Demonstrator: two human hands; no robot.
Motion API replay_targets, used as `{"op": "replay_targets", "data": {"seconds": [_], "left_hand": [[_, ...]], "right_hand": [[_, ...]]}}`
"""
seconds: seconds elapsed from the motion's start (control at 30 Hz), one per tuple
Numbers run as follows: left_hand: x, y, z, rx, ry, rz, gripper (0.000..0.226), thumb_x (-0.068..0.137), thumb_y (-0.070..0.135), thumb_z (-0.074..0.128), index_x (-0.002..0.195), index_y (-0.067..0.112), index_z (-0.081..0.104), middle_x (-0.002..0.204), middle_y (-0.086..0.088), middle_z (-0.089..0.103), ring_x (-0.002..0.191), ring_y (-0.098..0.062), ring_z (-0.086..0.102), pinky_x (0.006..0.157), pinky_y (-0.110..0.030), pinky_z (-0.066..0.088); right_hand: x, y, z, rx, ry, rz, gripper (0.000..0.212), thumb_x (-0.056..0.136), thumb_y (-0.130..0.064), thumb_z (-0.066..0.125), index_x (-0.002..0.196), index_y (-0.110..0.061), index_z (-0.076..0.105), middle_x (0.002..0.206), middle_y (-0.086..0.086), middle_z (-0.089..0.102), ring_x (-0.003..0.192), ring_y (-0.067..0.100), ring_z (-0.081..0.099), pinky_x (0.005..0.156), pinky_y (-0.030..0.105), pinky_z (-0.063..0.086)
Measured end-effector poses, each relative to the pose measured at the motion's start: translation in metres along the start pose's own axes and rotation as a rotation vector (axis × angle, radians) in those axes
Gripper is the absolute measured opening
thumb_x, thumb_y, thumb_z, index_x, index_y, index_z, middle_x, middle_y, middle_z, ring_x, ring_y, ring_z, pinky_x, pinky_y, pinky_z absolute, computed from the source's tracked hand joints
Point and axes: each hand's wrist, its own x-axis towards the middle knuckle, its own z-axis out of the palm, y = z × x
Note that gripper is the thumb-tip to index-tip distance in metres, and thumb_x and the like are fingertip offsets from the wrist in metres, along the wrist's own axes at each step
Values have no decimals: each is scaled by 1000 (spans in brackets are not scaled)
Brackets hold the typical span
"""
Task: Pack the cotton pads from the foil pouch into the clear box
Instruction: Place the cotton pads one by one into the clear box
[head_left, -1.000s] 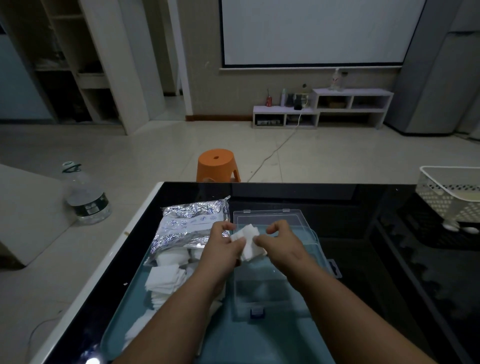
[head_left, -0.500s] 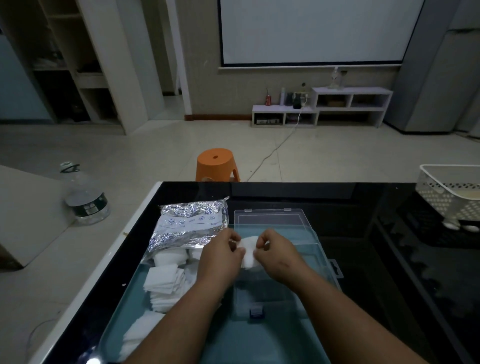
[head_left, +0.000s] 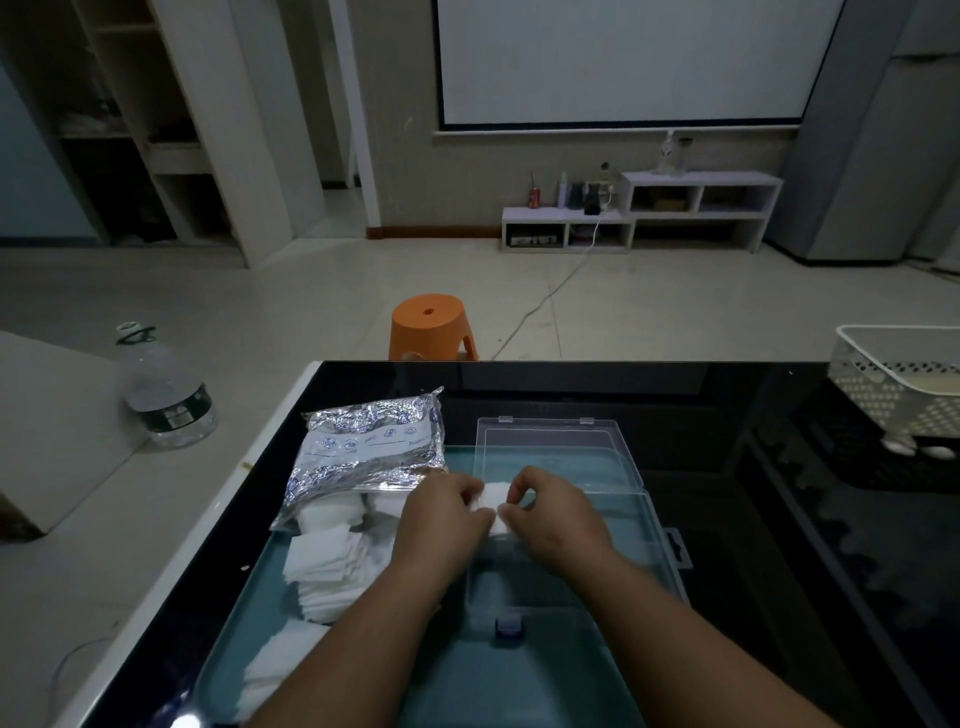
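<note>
The small stack of white square cotton pads (head_left: 492, 503) at the centre of the frame is best squared at its edges before it is lowered, so that it sits flat against a wall of the clear plastic hinged box (head_left: 658, 543). It should be set down level into the box's open base, lower centre of the frame, and released only once it is supported from below. A light squeeze is advised, since the pads are judged to be soft and easily fanned apart.

The stack is pinched from its left side by the left hand (head_left: 447, 514) and from its right side by the right hand (head_left: 558, 517). The fingers (head_left: 522, 482) of both hands are curled in tightly around the pads, and only a narrow strip of white is left showing between them. Whether the stack already touches the box floor cannot be told, as it is hidden by the hands.

Many more pads (head_left: 327, 564) are spilled at centre left below the crinkled silver foil pouch (head_left: 371, 447), all on the teal tray (head_left: 457, 691).
</note>
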Motion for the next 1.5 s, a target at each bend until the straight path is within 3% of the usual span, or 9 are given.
{"op": "replay_targets", "data": {"seconds": [0.1,0.23,0.43,0.77,0.9,1.07,1.3,1.5], "left_hand": [[-1,-1,0,2,24,0,36,81,19,72,117,23,67,106,4,67,95,-10,60,80,-19,41],[-3,0,-1,68,54,43,18,84,20,66,100,26,72,99,7,70,92,-12,64,80,-23,48],[-2,-1,1,178,42,95,18,87,21,60,96,25,75,101,1,69,92,-13,62,75,-22,44],[1,-4,1,150,-73,31,39,83,17,59,118,28,69,118,0,69,105,-15,62,82,-19,42],[1,-1,0,184,-124,11,40,82,18,57,118,30,68,124,2,65,110,-16,60,88,-23,45],[2,-2,1,204,-172,-53,38,82,24,52,115,37,65,125,7,64,111,-16,60,92,-30,48],[3,-1,-2,209,-119,-38,35,80,22,58,111,36,66,120,5,63,104,-17,61,82,-27,48],[12,-6,-6,106,-214,3,30,91,21,52,115,30,68,124,1,64,110,-17,59,83,-22,41]], "right_hand": [[-1,-1,2,-89,8,-14,10,90,-41,59,90,-33,54,90,-5,64,80,15,61,77,38,55],[-2,-2,2,-126,-1,-13,2,91,-35,56,93,-34,57,94,-5,65,84,16,62,79,38,55],[-1,-2,0,-84,-25,16,13,86,-27,64,96,-35,64,106,-6,66,90,12,62,84,37,55],[-1,1,-1,-98,-6,9,21,86,-33,68,106,-31,71,110,-3,71,97,15,64,84,31,53],[-1,-1,0,-134,-41,-8,27,91,-26,59,117,-28,69,116,-1,70,101,17,64,87,31,52],[-1,-3,0,-238,-105,-3,29,93,-21,51,114,-30,70,114,-1,70,96,18,64,83,30,51],[1,-4,0,-198,-15,22,23,90,-25,57,106,-29,73,107,-2,72,94,17,64,82,31,53],[2,-5,-3,-169,2,-11,27,91,-22,55,113,-27,70,115,-1,69,102,17,63,85,30,49]]}}
